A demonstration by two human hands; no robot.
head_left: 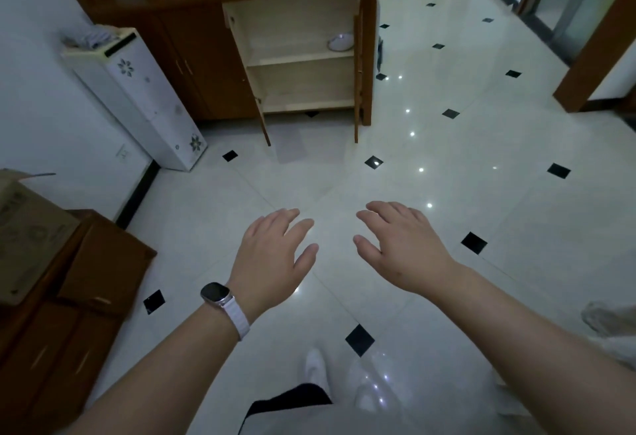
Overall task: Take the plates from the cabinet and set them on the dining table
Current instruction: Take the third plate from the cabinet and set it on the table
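Note:
A brown wooden cabinet [206, 66] stands ahead against the wall with its lower right doors swung open, showing pale shelves. One shiny plate [340, 42] lies on the upper shelf at the right; the shelf below it looks bare. My left hand [275, 255], with a watch on a white strap at the wrist, and my right hand [402, 245] are stretched out in front of me over the floor, palms down, fingers relaxed, holding nothing. Both hands are well short of the cabinet. The dining table is not in view.
A white floor-standing appliance [144, 100] stands left of the cabinet by the wall. A low brown cabinet [69, 297] with a cardboard box [24, 238] on it is at my near left. White tiled floor [447, 159] spreads ahead, with doorways at the far right.

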